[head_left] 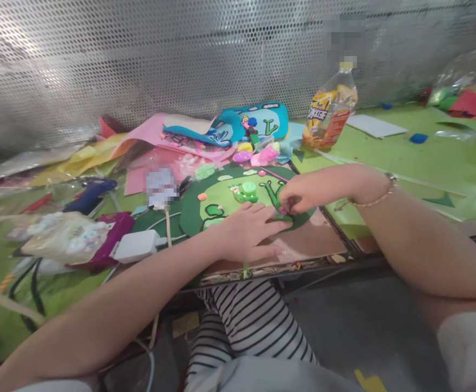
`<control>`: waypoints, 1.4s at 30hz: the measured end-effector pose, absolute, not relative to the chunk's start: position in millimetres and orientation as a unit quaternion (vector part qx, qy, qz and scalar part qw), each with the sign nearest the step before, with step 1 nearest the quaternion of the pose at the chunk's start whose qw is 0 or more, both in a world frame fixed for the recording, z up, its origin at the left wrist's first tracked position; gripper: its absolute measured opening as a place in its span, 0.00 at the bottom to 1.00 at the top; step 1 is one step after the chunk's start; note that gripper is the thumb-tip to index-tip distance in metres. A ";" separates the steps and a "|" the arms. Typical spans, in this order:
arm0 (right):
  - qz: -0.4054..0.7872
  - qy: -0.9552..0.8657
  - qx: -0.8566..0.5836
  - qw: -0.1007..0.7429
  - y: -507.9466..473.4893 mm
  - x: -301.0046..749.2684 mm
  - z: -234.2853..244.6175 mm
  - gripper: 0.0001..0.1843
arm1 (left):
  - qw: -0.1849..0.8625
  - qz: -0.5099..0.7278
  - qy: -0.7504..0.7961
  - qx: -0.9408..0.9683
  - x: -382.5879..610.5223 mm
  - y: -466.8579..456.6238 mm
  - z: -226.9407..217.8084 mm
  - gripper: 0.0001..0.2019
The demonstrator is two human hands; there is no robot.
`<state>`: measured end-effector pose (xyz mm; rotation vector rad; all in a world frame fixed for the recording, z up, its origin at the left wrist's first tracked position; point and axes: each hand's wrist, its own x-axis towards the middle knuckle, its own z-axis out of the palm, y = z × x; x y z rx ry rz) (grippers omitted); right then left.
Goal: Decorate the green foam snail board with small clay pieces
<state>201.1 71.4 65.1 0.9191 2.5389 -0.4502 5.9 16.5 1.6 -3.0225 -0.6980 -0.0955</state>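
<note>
Seen from my remote station through the head view: the green picture board [189, 202] lies on the table [321, 239] near its front edge, partly beneath the left hand [249, 231]. A perforated metal wall [221, 54] bounds the far side. I find the wider room for movement at right, across the green sheet [421, 174], beyond the bottle [327, 117]; at left, a white adapter [135, 246] and a clear bag [66, 235] crowd the space.

The wall is grey and closely dotted with holes; the bottle is transparent plastic with a yellow-and-orange label. Soft, rounded lumps in pink wrap [265, 156] sit behind the board, before curled blue picture boards [278, 128].

The green picture board is dark and rounded, with a paler inner field bearing a snail figure [246, 191] with a coiled shell and a branching green shape [271, 193]. The left hand lies palm down, fingers spread. The right hand [298, 193] draws its fingertips together at a small purple piece [282, 210]; whether they pinch or press it, I cannot tell.
</note>
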 end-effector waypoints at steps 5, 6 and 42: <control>-0.170 0.907 0.328 0.201 71.9 200.2 65.3 0.15 | 0.014 -0.035 -0.224 -0.974 5.7 17.0 1.6 0.29; -0.172 0.907 0.329 0.200 72.1 200.1 65.4 0.15 | 0.014 -0.034 -0.225 -0.974 5.6 17.1 1.4 0.29; -0.166 0.915 0.333 0.154 74.6 201.6 64.4 0.07 | 0.015 -0.031 -0.227 -0.973 5.3 17.3 0.4 0.30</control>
